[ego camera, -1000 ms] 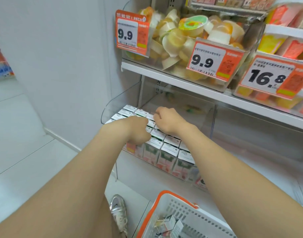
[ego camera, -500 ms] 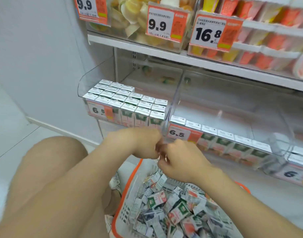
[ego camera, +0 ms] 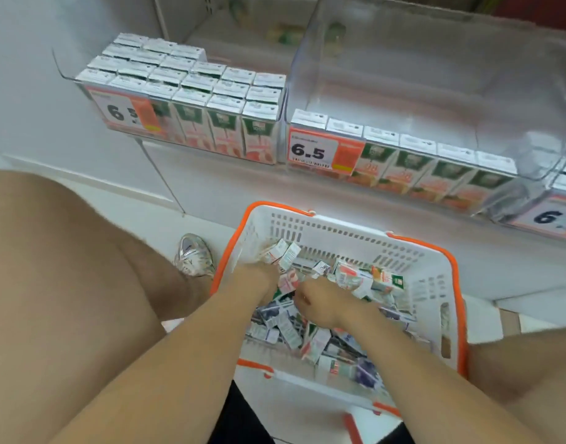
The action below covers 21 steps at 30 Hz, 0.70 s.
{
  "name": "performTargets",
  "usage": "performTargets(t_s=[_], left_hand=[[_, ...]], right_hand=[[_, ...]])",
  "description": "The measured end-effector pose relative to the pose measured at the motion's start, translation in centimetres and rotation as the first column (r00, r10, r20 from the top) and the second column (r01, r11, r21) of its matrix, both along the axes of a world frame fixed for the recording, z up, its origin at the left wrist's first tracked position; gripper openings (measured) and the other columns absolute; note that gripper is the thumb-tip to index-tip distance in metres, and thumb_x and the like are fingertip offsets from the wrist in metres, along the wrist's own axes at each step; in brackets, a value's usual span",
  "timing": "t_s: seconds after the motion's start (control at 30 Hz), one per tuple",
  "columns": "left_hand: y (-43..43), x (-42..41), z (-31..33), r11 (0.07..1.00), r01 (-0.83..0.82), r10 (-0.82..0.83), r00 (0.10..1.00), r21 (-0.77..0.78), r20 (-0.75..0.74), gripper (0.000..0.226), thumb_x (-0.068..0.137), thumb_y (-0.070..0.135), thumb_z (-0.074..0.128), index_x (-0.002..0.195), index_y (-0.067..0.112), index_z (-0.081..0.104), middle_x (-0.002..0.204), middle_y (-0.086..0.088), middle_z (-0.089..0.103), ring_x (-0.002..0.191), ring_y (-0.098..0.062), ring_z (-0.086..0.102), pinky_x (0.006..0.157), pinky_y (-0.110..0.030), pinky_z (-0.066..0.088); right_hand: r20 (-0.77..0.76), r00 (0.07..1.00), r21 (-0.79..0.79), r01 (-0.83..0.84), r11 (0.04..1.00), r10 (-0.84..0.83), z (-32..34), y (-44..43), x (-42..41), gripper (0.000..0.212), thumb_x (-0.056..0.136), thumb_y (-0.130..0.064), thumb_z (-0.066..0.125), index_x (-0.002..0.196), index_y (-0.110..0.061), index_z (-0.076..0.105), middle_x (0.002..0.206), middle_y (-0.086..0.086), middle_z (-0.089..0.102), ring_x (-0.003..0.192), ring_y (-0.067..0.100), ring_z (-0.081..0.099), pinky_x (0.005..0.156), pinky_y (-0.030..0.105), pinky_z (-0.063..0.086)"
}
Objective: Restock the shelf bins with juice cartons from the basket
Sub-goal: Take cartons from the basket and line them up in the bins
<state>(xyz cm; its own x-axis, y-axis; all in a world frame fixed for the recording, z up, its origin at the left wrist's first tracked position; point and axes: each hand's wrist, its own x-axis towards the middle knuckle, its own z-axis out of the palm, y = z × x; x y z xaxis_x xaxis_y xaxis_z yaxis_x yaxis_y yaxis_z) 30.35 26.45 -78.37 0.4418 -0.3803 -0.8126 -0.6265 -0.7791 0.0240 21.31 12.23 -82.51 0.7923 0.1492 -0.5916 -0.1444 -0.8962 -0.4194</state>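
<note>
**Shelf unit** (ego camera: 371, 200), lower tier. L bin (ego camera: 240, 54) carries several rows of upright cartons, and its rear-right portion is bare. Mid bin (ego camera: 419, 91) holds one front row only, w/ a large bare floor behind it. Price tags (ego camera: 310, 152) read 6.5.

**Basket** (ego camera: 339, 225), white w/ orange rim, stands on the floor below the bins, between the person's knees. A shoe (ego camera: 193, 256) sits just beside its L corner. Juice cartons (ego camera: 355, 278) lie loose in it, jumbled at all angles. Stock is plentiful.

**Change noted.** 1 s ago both hands were up at the L bin, on the carton tops. Both are now down inside the basket. Judgement: one placing cycle is closed and the next pick is under way. Supply is no constraint, and the mid bin is the obvious vacancy.

**Hands.**
- L hand (ego camera: 256, 278) is at the basket's far-left corner. Its fingers curl round what appears to be a pair of cartons (ego camera: 283, 256) standing up past the knuckles. Motion blur makes the grip probable, not confirmed.
- R hand (ego camera: 320, 299) is just beside it, w/ fingers curled down into the pile. Whether it holds anything cannot be told.
</note>
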Motion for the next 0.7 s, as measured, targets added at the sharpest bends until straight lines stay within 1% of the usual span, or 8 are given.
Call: performTargets(t_s=[0.1, 0.17, 0.27, 0.33, 0.43, 0.5, 0.6, 0.7], left_hand=[[0.7, -0.6, -3.6, 0.998, -0.057, 0.057, 0.998, -0.020, -0.002, 0.024, 0.096, -0.005, 0.055, 0.117, 0.004, 0.063, 0.103, -0.012, 0.066, 0.099, -0.030, 0.070, 0.089, -0.041, 0.057], [0.7, -0.6, -5.9, 0.994, -0.097, 0.098, 0.995, -0.056, 0.014, 0.022, 0.096, -0.004, 0.059, 0.116, 0.003, 0.062, 0.093, -0.010, 0.060, 0.087, -0.029, 0.064, 0.081, -0.040, 0.058], [0.4, -0.8, -9.0, 0.973, -0.182, 0.185, 0.983, -0.144, 0.008, 0.045, 0.096, 0.003, 0.065, 0.138, 0.005, 0.049, 0.131, -0.015, 0.052, 0.105, -0.034, 0.063, 0.079, -0.038, 0.051], [0.0, -1.3, -10.4, 0.961, -0.226, 0.228, 0.974, -0.160, -0.005, 0.049, 0.097, 0.008, 0.067, 0.141, 0.005, 0.044, 0.151, -0.019, 0.035, 0.111, -0.036, 0.064, 0.081, -0.039, 0.050], [-0.3, -2.3, -11.9, 0.940, -0.291, 0.299, 0.954, -0.176, 0.020, 0.049, 0.095, 0.021, 0.075, 0.132, 0.004, 0.048, 0.155, -0.022, 0.020, 0.096, -0.033, 0.065, 0.078, -0.036, 0.047], [-0.3, -3.0, -12.6, 0.938, -0.297, 0.311, 0.949, -0.181, 0.053, 0.060, 0.090, 0.022, 0.081, 0.133, 0.003, 0.044, 0.153, -0.022, 0.016, 0.087, -0.031, 0.059, 0.077, -0.034, 0.048], [-0.6, -3.8, -13.2, 0.951, -0.249, 0.273, 0.954, -0.183, 0.121, 0.074, 0.084, 0.014, 0.086, 0.140, 0.005, 0.038, 0.156, -0.025, 0.010, 0.097, -0.032, 0.064, 0.081, -0.035, 0.056], [-0.9, -4.2, -13.0, 0.964, -0.191, 0.222, 0.960, -0.184, 0.168, 0.074, 0.086, 0.000, 0.076, 0.148, 0.006, 0.036, 0.160, -0.025, 0.007, 0.094, -0.033, 0.070, 0.073, -0.036, 0.053]], right_hand=[[-0.057, 0.997, -0.085, -0.058, 0.995, 0.053, -2.4, -0.3, -0.5, 0.027, 0.096, -0.004, 0.048, 0.072, -0.016, 0.049, 0.072, 0.006, 0.055, 0.064, 0.026, 0.053, 0.061, 0.038, 0.047], [-0.028, 0.998, -0.141, -0.062, 0.988, 0.059, -3.4, -0.5, -0.7, 0.018, 0.094, 0.001, 0.049, 0.083, -0.012, 0.056, 0.076, 0.007, 0.057, 0.068, 0.028, 0.056, 0.056, 0.035, 0.047], [0.056, 0.998, -0.226, -0.005, 0.974, 0.018, -4.8, -0.8, -0.9, 0.020, 0.092, 0.003, 0.054, 0.104, -0.010, 0.063, 0.092, 0.010, 0.064, 0.082, 0.032, 0.065, 0.069, 0.043, 0.059], [0.105, 0.994, -0.251, 0.056, 0.966, -0.030, -5.6, -1.1, -0.9, 0.031, 0.091, 0.003, 0.059, 0.118, -0.011, 0.061, 0.108, 0.011, 0.062, 0.097, 0.032, 0.065, 0.075, 0.041, 0.057], [0.209, 0.974, -0.315, 0.151, 0.937, -0.087, -6.5, -1.7, -0.6, 0.044, 0.087, 0.005, 0.064, 0.125, -0.012, 0.053, 0.123, 0.010, 0.053, 0.098, 0.027, 0.057, 0.070, 0.035, 0.045], [0.247, 0.963, -0.306, 0.187, 0.933, -0.112, -7.3, -2.2, -0.4, 0.059, 0.086, 0.004, 0.064, 0.138, -0.018, 0.046, 0.137, 0.009, 0.045, 0.108, 0.028, 0.052, 0.080, 0.039, 0.048], [0.189, 0.982, -0.329, 0.066, 0.942, -0.003, -7.7, -2.6, -0.2, 0.089, 0.082, 0.006, 0.070, 0.156, -0.025, 0.032, 0.154, 0.008, 0.032, 0.140, 0.034, 0.032, 0.111, 0.050, 0.034], [0.217, 0.963, -0.430, -0.056, 0.901, 0.163, -7.4, -3.1, 0.3, 0.081, 0.077, 0.008, 0.073, 0.147, -0.016, 0.039, 0.150, 0.008, 0.040, 0.139, 0.031, 0.035, 0.110, 0.044, 0.032]])
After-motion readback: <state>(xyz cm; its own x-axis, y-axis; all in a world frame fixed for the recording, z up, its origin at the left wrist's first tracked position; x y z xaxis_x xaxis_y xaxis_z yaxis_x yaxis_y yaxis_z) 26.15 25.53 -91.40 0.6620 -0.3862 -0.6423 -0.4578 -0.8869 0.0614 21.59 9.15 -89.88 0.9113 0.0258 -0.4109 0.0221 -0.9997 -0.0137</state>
